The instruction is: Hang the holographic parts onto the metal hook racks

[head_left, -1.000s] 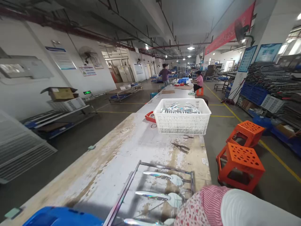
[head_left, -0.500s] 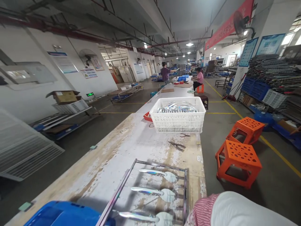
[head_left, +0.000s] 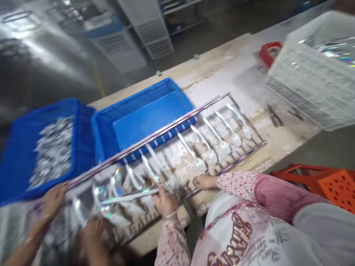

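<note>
A long metal rack [head_left: 177, 121] lies across the table, with rows of shiny silver pieces [head_left: 212, 129], each with a slim curved stem and a wide rounded end. My left hand [head_left: 166, 203] is closed on one loose silver piece [head_left: 130, 196], held above the rack with its stem pointing left. My right hand [head_left: 203, 181] is closed at the rack's near rail, fingers curled on it. At the rack's left end are a co-worker's hands, one at the far rail [head_left: 54, 199], the other blurred [head_left: 94, 232] over the silver pieces.
Behind the rack stand a blue bin [head_left: 146, 114] and another blue bin [head_left: 52, 151] filled with small silvery pieces. A white basket [head_left: 313, 81] of shiny pieces, a red tray [head_left: 269, 53] and pliers [head_left: 274, 115] are at right. An orange stool [head_left: 337, 188] stands beside the table.
My view has swung down and left from the long room to the rack. Both my hands and a co-worker's hands have come into view; a silver piece is now in my left hand.
</note>
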Motion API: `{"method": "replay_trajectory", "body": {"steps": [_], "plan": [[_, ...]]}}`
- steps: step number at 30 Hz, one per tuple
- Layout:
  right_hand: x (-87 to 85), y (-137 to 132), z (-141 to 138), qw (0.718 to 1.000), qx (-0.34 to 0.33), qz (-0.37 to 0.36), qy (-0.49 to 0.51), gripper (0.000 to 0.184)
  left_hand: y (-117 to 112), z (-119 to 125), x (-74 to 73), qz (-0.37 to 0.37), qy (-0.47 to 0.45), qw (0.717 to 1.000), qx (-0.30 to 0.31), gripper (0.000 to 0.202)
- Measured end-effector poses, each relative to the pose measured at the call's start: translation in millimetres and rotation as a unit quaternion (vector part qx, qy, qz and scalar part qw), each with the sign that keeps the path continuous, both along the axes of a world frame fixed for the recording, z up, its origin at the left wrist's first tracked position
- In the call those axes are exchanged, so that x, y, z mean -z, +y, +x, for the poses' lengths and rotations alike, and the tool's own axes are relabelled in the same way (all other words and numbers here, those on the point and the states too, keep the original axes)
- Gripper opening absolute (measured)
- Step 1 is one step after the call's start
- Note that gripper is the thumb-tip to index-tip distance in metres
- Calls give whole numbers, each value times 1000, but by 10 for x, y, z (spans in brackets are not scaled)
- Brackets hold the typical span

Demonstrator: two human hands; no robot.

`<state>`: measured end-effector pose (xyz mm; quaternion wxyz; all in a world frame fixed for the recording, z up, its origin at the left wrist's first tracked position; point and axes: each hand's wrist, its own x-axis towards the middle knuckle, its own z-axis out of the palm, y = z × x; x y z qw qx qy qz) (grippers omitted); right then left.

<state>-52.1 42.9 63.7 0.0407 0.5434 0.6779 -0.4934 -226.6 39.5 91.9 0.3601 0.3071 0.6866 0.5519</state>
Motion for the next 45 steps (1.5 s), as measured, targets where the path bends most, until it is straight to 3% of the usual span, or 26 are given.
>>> {"method": "replay_trajectory", "body": {"steps": [3, 13, 18, 26, 33, 39, 42, 45], "plan": [[148, -73, -203, 998, -55, -25, 26, 22, -242, -196, 97, 9, -11, 998, -56, 50], [432, -53, -328, 999, -36, 20, 11, 26, -405, 28, 393, 16, -162, 980, -111, 47], [442, -90, -316, 998, -29, 44, 19, 24, -519, 130, 504, -4, -195, 975, -107, 44], [428, -74, -299, 999, -38, 35, -4, 25, -549, 220, 460, -19, -174, 981, -82, 47], [395, -24, -327, 993, -96, 57, -24, 27, -564, 284, 365, -25, -135, 989, -62, 48], [347, 93, -307, 986, -157, 62, -13, 26, -384, 202, 256, -49, -75, 996, 19, 56], [324, 98, -289, 980, -184, 70, -1, 28, -194, 23, 271, -78, -73, 990, 94, 56], [235, 162, -285, 966, -254, 56, -3, 25, 53, -114, 324, -79, -39, 979, 184, 44]]}}
